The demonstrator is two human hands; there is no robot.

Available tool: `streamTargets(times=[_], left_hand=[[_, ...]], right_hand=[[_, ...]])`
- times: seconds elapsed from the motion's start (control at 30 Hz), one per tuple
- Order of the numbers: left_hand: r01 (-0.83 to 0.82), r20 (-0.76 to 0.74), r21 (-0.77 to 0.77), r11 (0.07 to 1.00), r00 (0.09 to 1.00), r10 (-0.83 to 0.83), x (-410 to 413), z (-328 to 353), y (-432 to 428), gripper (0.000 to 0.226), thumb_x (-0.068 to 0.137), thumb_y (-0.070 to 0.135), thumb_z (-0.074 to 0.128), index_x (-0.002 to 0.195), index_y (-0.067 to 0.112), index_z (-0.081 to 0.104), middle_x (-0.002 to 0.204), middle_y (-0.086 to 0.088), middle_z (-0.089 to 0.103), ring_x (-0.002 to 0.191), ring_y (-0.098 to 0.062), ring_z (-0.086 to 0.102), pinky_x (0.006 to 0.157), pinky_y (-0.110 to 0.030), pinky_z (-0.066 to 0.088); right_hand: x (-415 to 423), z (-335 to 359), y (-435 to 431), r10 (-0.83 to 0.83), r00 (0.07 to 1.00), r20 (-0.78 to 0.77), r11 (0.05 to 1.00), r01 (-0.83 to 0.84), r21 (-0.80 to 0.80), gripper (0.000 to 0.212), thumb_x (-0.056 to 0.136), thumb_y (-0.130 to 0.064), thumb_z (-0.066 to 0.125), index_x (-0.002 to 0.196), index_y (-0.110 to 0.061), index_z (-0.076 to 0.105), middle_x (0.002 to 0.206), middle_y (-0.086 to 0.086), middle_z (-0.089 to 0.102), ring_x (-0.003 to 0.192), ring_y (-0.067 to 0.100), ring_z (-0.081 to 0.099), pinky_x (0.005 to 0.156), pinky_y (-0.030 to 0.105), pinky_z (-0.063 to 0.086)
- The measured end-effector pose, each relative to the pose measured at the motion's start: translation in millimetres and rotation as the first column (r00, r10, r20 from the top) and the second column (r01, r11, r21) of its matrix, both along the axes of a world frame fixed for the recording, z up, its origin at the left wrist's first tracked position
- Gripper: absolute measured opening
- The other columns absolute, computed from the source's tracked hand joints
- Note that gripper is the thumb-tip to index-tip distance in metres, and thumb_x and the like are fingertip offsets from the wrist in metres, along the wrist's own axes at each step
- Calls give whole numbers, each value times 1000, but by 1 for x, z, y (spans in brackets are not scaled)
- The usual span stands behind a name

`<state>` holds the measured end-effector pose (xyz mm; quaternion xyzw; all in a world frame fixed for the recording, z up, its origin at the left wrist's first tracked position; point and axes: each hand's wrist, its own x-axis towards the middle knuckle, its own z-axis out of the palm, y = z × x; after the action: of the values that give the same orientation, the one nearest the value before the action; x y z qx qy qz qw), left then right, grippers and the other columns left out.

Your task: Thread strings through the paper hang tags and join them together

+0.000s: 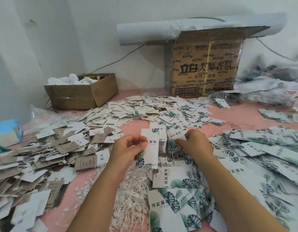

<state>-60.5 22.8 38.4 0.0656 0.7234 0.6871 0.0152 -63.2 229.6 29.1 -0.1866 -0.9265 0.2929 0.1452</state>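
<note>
My left hand [128, 148] pinches a tall white hang tag [151, 148] with green leaf print and black characters, held upright over the pink table. My right hand [193, 143] grips a smaller white tag [175, 133] just to the right of it, fingers closed on its edge. Thin white string [176, 155] trails below my right hand. A loose heap of cream strings [130, 195] lies between my forearms. Leaf-print tags [176, 180] lie stacked under my right wrist.
Heaps of tags cover the table: white and brown ones [44, 156] on the left, a mound [153, 109] at the back, leaf-print ones [262, 156] on the right. A small open carton [83, 94] and a large printed carton [205, 64] stand by the wall. A blue box [7, 131] sits far left.
</note>
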Motion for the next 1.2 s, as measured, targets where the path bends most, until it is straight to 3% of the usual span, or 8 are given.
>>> streamTargets(times=[0.13, 0.37, 0.57, 0.67, 0.77, 0.87, 1.1, 1.2], left_hand=[[12, -5, -23, 1000, 1000, -12, 2, 1, 1, 18, 80, 5, 71, 77, 23, 73, 80, 2, 72, 72, -13, 64, 64, -29, 45], [11, -21, -37, 999, 1000, -12, 3, 3, 1, 18, 80, 5, 70, 78, 22, 72, 82, 1, 72, 75, -15, 64, 69, -33, 49], [6, -36, -8, 1000, 999, -6, 3, 3, 1, 25, 80, 3, 69, 88, 26, 66, 80, 6, 71, 71, -11, 67, 59, -26, 48], [-19, -34, 60, 998, 999, 21, 3, 6, 1, 41, 81, -2, 68, 103, 30, 55, 89, -2, 70, 69, -10, 69, 52, -21, 50], [-64, -44, 116, 991, 997, 69, 3, 9, 2, 52, 81, -3, 67, 115, 29, 46, 95, -3, 68, 71, -10, 68, 51, -20, 51], [-60, -59, 160, 985, 996, 70, 4, 13, 3, 49, 81, -1, 66, 115, 29, 49, 97, -2, 67, 75, -14, 69, 53, -22, 52], [-14, -149, 158, 987, 988, 38, 5, 14, 6, 49, 80, 3, 68, 111, 38, 52, 85, 4, 71, 72, -12, 70, 58, -26, 54], [16, -200, 120, 993, 980, 8, 9, 16, 8, 59, 83, -3, 65, 105, 50, 50, 85, 9, 71, 77, -15, 70, 61, -31, 57]], right_hand=[[0, 3, 2, 12, 999, -52, 984, -21, -179, 39, 84, -36, 66, 67, -1, 61, 56, 9, 54, 48, 19, 41, 52, 26, 35], [-4, 1, 1, 60, 995, -84, 967, -79, -244, 34, 91, -27, 58, 85, 6, 66, 65, 14, 58, 50, 19, 39, 55, 31, 39], [0, 11, 1, 77, 979, -186, 957, -125, -263, 40, 92, -26, 57, 58, -8, 45, 50, 3, 35, 46, 15, 27, 52, 25, 28], [5, 28, -2, 108, 949, -295, 866, -235, -440, 34, 92, -24, 57, 69, 2, 55, 52, 6, 37, 47, 15, 28, 50, 26, 27], [13, 46, -9, 262, 916, -304, 716, -396, -575, 28, 89, -22, 60, 67, -5, 59, 41, -9, 44, 43, 9, 33, 45, 20, 30], [18, 52, -20, 449, 871, -197, 704, -481, -523, 27, 85, -26, 63, 64, -11, 59, 44, -9, 50, 42, 7, 37, 48, 21, 34], [25, 56, -37, 547, 836, -45, 789, -533, -306, 39, 80, -41, 67, 51, -20, 54, 41, -10, 44, 36, 7, 34, 40, 15, 33], [28, 60, -40, 529, 847, -46, 810, -521, -270, 29, 90, -33, 56, 68, -14, 62, 55, -5, 53, 46, 8, 42, 48, 18, 37]])
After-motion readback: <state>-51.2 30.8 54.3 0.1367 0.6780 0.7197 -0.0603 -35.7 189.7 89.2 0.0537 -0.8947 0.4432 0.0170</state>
